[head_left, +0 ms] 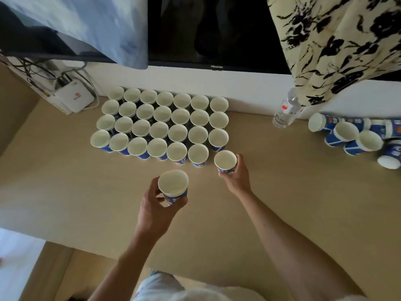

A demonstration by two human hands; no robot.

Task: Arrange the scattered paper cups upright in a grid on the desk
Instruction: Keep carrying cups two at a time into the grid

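Blue outside and white within, a paper cup [173, 185] stood upright in the left hand [159, 206], whose thumb and fingers were curled round its lower wall. The hand held it over the pale wooden desk [86, 192], a little in front of the grid [162, 124] and apart from it. The right hand [235, 173] reached farther forward and gripped a second cup [225, 160] by its side, mouth up, at the right end of the grid's nearest row, just beside the sixth cup there. Whether its base touched the desk could not be told.

Beyond the hands the grid stood against the white wall: three full rows of seven upright cups, and the near row of six, packed rim to rim. Well off to the right, the scattered cups [355, 137] lay in a loose heap, most on their sides. Between them and the grid stood a clear water bottle [286, 111]. A white router box [74, 98] with cables sat at the back left corner. Above hung a dark screen [212, 29], a blue cloth [97, 25] over its left part and a cream cloth with black flowers [338, 40] over its right.
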